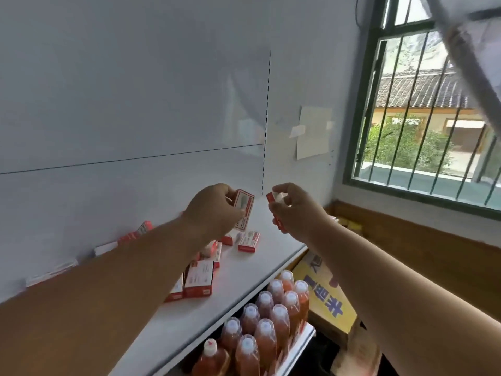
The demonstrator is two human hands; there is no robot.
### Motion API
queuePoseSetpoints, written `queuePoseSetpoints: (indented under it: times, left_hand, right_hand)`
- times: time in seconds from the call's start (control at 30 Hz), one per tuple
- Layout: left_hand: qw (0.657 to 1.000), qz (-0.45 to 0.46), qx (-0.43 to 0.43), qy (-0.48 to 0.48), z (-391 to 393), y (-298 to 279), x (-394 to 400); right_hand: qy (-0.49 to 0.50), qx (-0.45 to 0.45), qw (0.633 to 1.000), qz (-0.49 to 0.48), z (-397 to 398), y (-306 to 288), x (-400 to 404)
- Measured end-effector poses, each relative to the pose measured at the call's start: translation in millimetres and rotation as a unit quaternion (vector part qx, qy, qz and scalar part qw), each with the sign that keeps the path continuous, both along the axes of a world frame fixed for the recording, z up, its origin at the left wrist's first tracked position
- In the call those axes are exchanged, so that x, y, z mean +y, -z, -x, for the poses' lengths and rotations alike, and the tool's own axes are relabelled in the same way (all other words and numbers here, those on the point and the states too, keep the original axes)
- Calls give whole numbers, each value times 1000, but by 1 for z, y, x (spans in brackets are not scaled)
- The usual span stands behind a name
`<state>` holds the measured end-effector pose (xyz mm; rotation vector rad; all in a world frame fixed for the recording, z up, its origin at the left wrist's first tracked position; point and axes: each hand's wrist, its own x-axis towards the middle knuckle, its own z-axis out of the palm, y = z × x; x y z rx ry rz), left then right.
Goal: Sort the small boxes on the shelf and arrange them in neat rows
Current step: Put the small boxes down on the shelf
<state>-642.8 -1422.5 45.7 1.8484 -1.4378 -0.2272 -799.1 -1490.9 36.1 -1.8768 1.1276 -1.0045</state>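
Note:
My left hand [214, 210] grips a small red-and-white box [245, 210] upright, above the white shelf [244, 275]. To its right, my right hand [294, 210] pinches another red-and-white box [276, 210], mostly hidden by the fingers. Several more small boxes lie scattered on the shelf: one flat [249, 241] just below my hands, a bigger one [199, 279] nearer the front edge, others [135, 233] along the back panel, partly hidden by my left forearm.
Orange bottles with white caps [265, 318] fill the lower shelf. A yellow carton [325, 299] stands on the floor to the right. A barred window [423, 109] and a brown ledge are at the right; a paper note [313, 131] hangs on the wall.

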Motion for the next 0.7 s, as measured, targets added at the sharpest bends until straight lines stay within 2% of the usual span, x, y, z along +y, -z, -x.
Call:
queuePoseSetpoints:
  times: [0.1, 0.23, 0.33, 0.47, 0.53, 0.7]
  left_hand:
    - [996, -36, -54, -62, -9, 6, -28]
    - [983, -66, -80, -151, -8, 16, -58]
    - [965, -124, -120, -199, -4, 29, -72]
    - [934, -184, -160, -262, 6, 39, -86]
    - [924, -180, -177, -288, 13, 43, -88]
    - [910, -141, -188, -341, 22, 48, -78]
  right_hand:
    - [-49, 39, 998, 15, -24, 18, -57]
    - [-132, 126, 981, 70, -50, 29, -115]
    - [-188, 225, 949, 119, -60, 33, -147]
    - [-259, 344, 887, 166, -70, 34, -171]
    - [-281, 355, 874, 176, -73, 37, -175]
    - [-331, 314, 862, 220, -81, 34, -171]
